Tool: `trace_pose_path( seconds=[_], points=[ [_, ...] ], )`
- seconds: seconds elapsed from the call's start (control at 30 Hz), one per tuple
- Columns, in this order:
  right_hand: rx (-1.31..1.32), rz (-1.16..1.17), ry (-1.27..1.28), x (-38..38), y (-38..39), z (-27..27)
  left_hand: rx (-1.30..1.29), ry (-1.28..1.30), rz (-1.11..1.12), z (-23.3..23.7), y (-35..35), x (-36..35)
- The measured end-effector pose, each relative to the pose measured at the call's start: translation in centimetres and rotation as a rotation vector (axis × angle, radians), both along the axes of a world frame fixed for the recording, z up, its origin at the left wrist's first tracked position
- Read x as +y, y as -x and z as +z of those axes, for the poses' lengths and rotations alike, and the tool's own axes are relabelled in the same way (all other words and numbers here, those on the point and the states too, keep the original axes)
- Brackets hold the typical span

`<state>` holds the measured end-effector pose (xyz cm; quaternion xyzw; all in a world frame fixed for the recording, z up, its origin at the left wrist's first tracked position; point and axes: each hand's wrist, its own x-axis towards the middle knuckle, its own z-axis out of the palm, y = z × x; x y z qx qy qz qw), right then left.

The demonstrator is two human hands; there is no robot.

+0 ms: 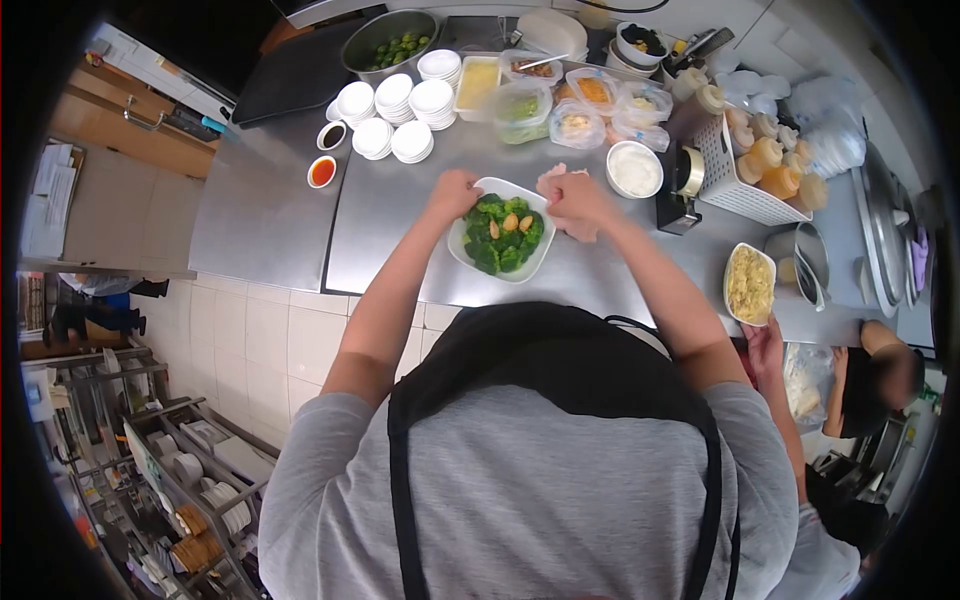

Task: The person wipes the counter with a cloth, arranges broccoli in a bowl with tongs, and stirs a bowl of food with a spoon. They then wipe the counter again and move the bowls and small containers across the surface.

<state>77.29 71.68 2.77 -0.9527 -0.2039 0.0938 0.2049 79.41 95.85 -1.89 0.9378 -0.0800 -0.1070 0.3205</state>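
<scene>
A white square bowl sits in front of me on the steel counter. It is filled with broccoli, with a few browned garlic cloves on top. My left hand pinches the bowl's upper left corner. At the upper right corner is my right hand, fingers closed on a crumpled pink cloth and right at the rim. The cloth shows on both sides of that hand, and its gripped part is hidden under the fingers.
Stacked white saucers, sauce dishes and bagged ingredients stand behind the bowl. A bowl of white powder and a bottle basket are to the right. Another person's hand holds a dish of yellow food.
</scene>
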Motion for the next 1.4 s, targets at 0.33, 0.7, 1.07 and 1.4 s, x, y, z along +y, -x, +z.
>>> trace_pose_path(
  seconds=[0.33, 0.7, 1.07, 1.4],
  points=[
    [-0.187, -0.163, -0.028, 3.7, -1.4, -2.7, -0.148, 0.000, 0.184, -1.5, 3.7, 2.5],
    [0.300, -0.066, -0.098, -1.1, 6.0, -3.3, 0.017, 0.416, 0.427, -2.9, 6.2, 3.2],
    [-0.299, 0.160, -0.300, -2.7, 9.4, -5.3, 0.468, 1.034, 0.625, -1.1, 11.0, 3.1],
    [-0.252, -0.147, -0.620, -3.3, 3.9, -2.2, 0.008, 0.378, 0.381, -2.9, 1.8, 5.1]
  ],
)
